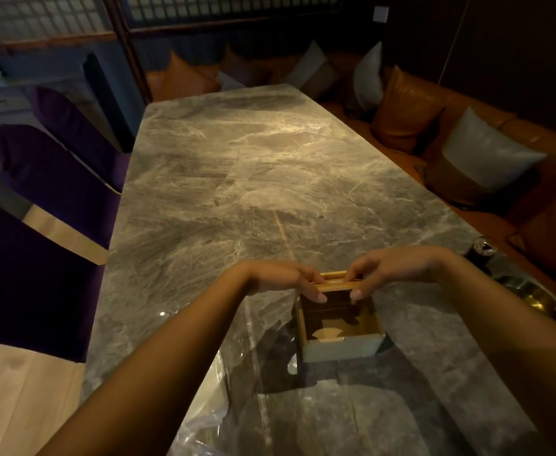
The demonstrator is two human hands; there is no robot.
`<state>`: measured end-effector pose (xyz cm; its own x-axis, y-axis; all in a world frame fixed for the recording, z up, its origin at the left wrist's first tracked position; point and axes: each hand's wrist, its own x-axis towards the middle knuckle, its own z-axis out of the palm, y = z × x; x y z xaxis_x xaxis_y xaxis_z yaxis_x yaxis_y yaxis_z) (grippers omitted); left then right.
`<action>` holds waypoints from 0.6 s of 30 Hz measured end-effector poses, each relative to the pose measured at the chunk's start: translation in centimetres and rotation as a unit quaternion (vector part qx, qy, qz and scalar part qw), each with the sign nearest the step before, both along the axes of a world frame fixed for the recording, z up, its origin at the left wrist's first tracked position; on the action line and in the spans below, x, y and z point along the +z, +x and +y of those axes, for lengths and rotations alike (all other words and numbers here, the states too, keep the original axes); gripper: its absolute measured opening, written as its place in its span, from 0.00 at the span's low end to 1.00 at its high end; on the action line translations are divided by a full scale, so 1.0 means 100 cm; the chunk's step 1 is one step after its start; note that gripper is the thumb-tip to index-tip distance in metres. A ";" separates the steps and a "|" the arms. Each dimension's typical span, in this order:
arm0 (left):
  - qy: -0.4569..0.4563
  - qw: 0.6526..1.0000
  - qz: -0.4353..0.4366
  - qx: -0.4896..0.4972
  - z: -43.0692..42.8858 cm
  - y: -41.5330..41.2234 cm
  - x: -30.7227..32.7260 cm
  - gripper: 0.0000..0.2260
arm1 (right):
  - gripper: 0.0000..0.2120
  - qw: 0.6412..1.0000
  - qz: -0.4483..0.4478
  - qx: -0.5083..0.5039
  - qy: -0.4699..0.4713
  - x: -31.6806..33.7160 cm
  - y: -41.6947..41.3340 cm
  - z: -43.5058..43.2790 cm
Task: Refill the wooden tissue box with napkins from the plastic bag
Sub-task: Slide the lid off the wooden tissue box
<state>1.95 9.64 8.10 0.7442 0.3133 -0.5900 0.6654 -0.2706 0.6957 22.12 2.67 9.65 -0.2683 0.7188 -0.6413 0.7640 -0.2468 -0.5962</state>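
Note:
A light wooden tissue box [342, 345] stands on the grey marble table [253, 179] near the front, its top open and its inside dark and bare. Both hands grip a thin wooden lid [336, 282] at the box's far rim. My left hand [286, 278] pinches the lid's left end, thumb on the near side. My right hand [388, 268] holds its right end the same way. A clear plastic bag [247, 373] lies flat on the table under and left of the box. No napkins can be made out in it.
Purple chairs [39, 179] line the table's left side. An orange leather bench with grey and orange cushions [487, 153] runs along the right and far end. A dark bottle top [482, 250] and a brass-coloured bowl [530, 294] sit at the table's right edge.

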 end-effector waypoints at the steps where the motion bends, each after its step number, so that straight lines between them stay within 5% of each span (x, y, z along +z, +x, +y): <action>1: 0.014 1.000 -0.008 -0.007 0.001 -0.003 0.000 0.21 | 0.25 1.000 0.027 0.001 -0.013 0.001 0.003 -0.001; 5: 0.152 0.987 -0.052 -0.012 -0.005 -0.018 -0.016 0.30 | 0.42 0.994 0.097 -0.051 0.029 -0.014 0.019 -0.020; 10: 0.252 0.956 -0.125 0.087 -0.016 -0.026 -0.056 0.22 | 0.24 0.948 0.142 -0.208 0.194 -0.057 0.026 -0.034; 18: 0.324 0.906 -0.207 0.177 -0.018 -0.016 -0.074 0.09 | 0.10 0.894 0.170 -0.305 0.281 -0.082 0.016 -0.030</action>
<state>0.37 7.83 0.70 0.6451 0.7563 0.1090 0.5087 -0.5315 0.6773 23.73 -0.31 1.46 0.1716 0.9811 -0.0894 0.3405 -0.1443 -0.9291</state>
